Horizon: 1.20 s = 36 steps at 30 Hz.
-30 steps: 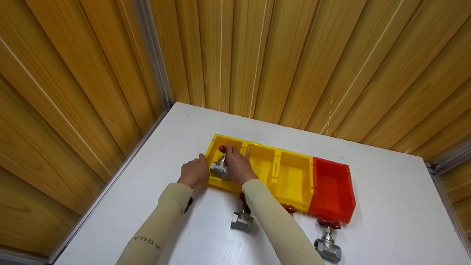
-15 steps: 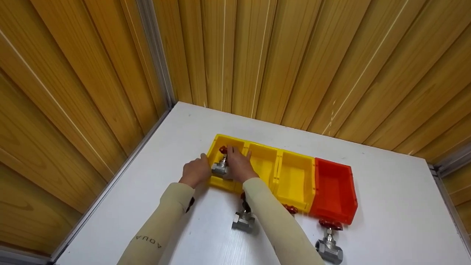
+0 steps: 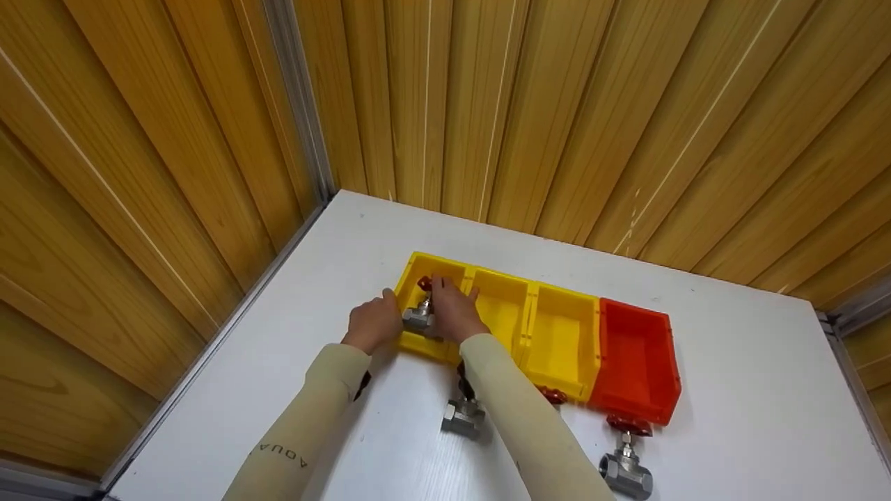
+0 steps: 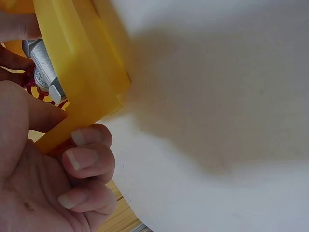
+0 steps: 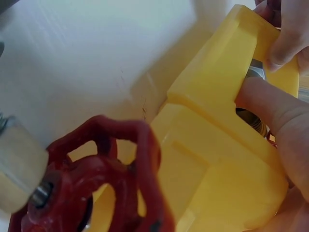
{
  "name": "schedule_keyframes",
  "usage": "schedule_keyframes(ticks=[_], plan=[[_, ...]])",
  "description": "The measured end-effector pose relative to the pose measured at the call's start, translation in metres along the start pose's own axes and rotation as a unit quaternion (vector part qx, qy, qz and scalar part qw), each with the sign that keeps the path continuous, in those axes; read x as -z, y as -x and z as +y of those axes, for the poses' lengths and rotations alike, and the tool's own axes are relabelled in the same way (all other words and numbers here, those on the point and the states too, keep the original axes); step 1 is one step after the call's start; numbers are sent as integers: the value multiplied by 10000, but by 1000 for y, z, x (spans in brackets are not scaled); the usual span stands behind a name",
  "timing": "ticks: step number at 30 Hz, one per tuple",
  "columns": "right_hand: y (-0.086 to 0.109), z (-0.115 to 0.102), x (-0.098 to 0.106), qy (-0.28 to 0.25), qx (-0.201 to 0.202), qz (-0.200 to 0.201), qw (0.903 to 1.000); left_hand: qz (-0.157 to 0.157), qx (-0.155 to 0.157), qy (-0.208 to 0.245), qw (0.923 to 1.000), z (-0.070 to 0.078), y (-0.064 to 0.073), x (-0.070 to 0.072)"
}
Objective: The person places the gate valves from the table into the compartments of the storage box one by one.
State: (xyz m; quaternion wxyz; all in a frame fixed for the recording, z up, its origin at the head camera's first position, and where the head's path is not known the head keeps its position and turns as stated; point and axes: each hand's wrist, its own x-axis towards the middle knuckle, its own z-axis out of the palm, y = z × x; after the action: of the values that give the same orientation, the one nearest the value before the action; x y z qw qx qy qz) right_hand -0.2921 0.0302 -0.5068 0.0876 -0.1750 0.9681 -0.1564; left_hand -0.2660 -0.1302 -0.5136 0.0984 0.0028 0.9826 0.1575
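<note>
Three yellow bins (image 3: pixel 557 341) and a red bin (image 3: pixel 635 362) stand joined in a row on the white table. At the leftmost yellow bin (image 3: pixel 420 346), my left hand (image 3: pixel 374 323) grips the side wall, thumb inside and fingers curled outside, as the left wrist view shows. My right hand (image 3: pixel 454 311) reaches into the same bin and holds a metal valve with a red handwheel (image 3: pixel 419 317). Its fingers lie by the wheel, partly hidden. The right wrist view shows the right thumb (image 5: pixel 265 101) over the bin's edge against the valve.
In front of the bins are more red-wheeled valves: one (image 3: pixel 463 419) by the right forearm, one mostly hidden with its red wheel (image 3: pixel 552 395) showing, and one (image 3: pixel 626 473) near the red bin. Wood-look panels (image 3: pixel 557 118) border the table (image 3: pixel 752 390).
The head view has shifted slightly, so everything sits a little further right in it. Both hands and the held valve keep about the same place at the leftmost bin.
</note>
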Motion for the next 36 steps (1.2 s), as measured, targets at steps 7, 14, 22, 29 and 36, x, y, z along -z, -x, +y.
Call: schedule_keyframes(ticks=[7,14,22,29,36], plan=[[0,-2,0,136,-58,-39,9999,-146,84,65,9998,1,-1,0],[0,-4,-2,361,-60,21,9993,-185,97,97,9997,1,0,0],[1,-4,-6,486,-10,166,9987,8,44,-100,9999,2,1,0],[1,-5,-7,628,-63,82,9980,104,75,-246,9996,3,1,-1],[2,-6,-7,739,-76,142,9971,47,111,-201,9997,3,1,0]])
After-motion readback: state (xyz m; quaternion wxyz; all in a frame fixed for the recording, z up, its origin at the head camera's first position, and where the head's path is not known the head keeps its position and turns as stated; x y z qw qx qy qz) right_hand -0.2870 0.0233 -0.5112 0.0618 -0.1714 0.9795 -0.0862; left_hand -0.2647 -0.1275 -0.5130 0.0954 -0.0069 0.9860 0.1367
